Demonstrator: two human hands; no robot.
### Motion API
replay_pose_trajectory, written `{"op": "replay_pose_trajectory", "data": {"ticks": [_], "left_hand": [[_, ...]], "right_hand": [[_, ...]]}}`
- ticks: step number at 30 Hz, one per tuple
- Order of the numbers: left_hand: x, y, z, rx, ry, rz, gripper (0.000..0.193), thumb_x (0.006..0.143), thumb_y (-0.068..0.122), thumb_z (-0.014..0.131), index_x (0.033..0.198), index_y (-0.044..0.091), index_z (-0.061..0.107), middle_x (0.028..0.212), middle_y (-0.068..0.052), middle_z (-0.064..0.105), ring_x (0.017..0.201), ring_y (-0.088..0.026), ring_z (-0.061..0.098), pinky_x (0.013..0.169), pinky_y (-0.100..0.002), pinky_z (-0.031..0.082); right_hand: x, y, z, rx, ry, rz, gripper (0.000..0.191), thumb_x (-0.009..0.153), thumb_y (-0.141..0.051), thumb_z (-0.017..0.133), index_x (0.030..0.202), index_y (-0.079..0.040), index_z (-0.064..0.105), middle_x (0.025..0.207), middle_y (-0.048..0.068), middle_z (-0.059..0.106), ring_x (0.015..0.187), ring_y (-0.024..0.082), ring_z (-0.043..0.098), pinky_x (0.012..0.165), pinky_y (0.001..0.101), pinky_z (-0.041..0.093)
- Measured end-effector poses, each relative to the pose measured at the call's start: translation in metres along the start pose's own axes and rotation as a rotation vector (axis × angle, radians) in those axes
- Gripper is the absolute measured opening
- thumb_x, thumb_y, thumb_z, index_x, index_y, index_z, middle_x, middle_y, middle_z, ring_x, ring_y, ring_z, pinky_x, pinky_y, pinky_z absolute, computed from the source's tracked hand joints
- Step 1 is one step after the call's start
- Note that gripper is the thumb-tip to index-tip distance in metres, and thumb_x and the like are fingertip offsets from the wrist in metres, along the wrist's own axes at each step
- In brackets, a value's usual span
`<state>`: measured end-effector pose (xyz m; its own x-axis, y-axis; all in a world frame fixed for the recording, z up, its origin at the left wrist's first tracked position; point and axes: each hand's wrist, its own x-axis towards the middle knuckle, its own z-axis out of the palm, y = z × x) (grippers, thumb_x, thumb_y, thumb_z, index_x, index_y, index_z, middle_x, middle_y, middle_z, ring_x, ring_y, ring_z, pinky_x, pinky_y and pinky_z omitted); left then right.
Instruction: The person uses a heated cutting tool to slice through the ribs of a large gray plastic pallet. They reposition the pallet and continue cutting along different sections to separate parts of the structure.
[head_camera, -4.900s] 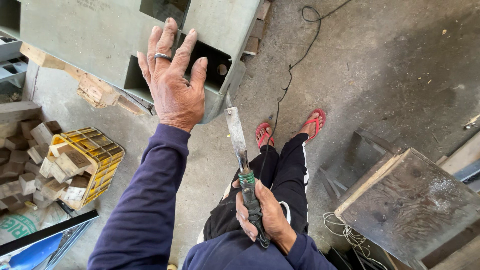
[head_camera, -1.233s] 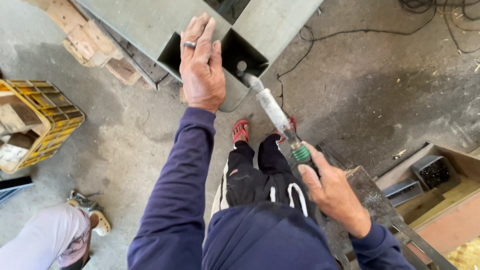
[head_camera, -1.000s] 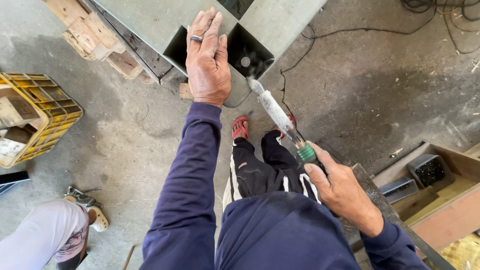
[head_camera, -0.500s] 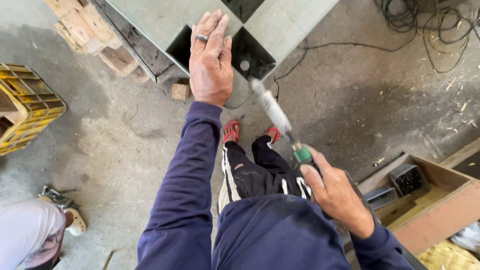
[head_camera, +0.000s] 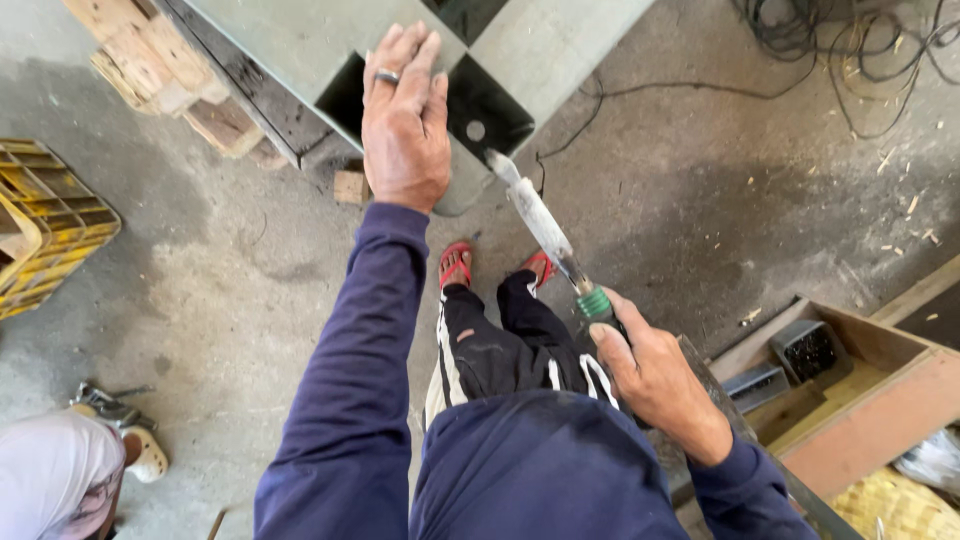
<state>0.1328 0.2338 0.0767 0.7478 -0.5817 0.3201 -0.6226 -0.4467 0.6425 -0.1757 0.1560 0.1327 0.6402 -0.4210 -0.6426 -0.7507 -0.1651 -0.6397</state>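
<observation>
A: Hands? Near one first.
B: Right hand (head_camera: 655, 385) clenched on scraper (head_camera: 545, 225), blade tip now at the box cutout.
A: Left hand (head_camera: 405, 125)?
B: Flat, unclenched, on grey metal box (head_camera: 300, 40), unmoved. Probably bracing it.

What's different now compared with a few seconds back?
The right hand has swung the putty knife from upright near the lap out towards the grey panel, its blade tip now at the dark cut-out. The left hand stays flat on the panel, shifted slightly. The knife stays gripped throughout.
</observation>
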Motion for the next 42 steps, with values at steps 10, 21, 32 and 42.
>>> {"op": "replay_pose_trajectory", "data": {"ticks": [10, 21, 32, 42], "left_hand": [[-0.002, -0.001, 0.002, -0.054, -0.003, -0.032, 0.030, 0.109, 0.011, 0.062, 0.138, 0.004, 0.066, 0.147, -0.009, 0.061, 0.147, -0.032, 0.045, 0.126, -0.042, 0.038], [0.000, 0.003, -0.004, 0.052, -0.032, -0.042, 0.029, 0.105, 0.011, 0.064, 0.133, 0.005, 0.070, 0.145, -0.009, 0.063, 0.146, -0.031, 0.047, 0.126, -0.045, 0.034], [0.006, -0.003, -0.006, 0.044, -0.085, 0.005, 0.031, 0.108, 0.014, 0.066, 0.137, 0.003, 0.067, 0.151, -0.012, 0.057, 0.149, -0.032, 0.043, 0.127, -0.043, 0.037], [0.006, -0.005, -0.009, 0.061, -0.117, 0.030, 0.031, 0.108, 0.015, 0.067, 0.137, 0.003, 0.069, 0.153, -0.013, 0.055, 0.150, -0.034, 0.041, 0.127, -0.045, 0.035]], "right_hand": [[0.011, 0.032, 0.020, 0.169, -0.049, 0.032, 0.049, 0.097, -0.024, 0.056, 0.144, -0.010, 0.052, 0.061, 0.005, 0.060, 0.045, 0.013, 0.055, 0.046, 0.0309, 0.048], [0.038, 0.079, 0.122, 0.775, -0.123, -0.049, 0.045, 0.102, -0.023, 0.053, 0.144, -0.005, 0.052, 0.079, 0.002, 0.060, 0.057, 0.009, 0.056, 0.053, 0.0255, 0.049], [0.049, 0.044, 0.188, 1.170, -0.162, -0.025, 0.053, 0.097, -0.034, 0.047, 0.140, -0.004, 0.053, 0.069, 0.010, 0.059, 0.042, 0.014, 0.049, 0.043, 0.0273, 0.043], [0.049, 0.050, 0.205, 1.253, -0.189, -0.023, 0.057, 0.097, -0.041, 0.049, 0.138, -0.002, 0.054, 0.069, 0.011, 0.059, 0.042, 0.014, 0.050, 0.041, 0.0272, 0.043]]}}
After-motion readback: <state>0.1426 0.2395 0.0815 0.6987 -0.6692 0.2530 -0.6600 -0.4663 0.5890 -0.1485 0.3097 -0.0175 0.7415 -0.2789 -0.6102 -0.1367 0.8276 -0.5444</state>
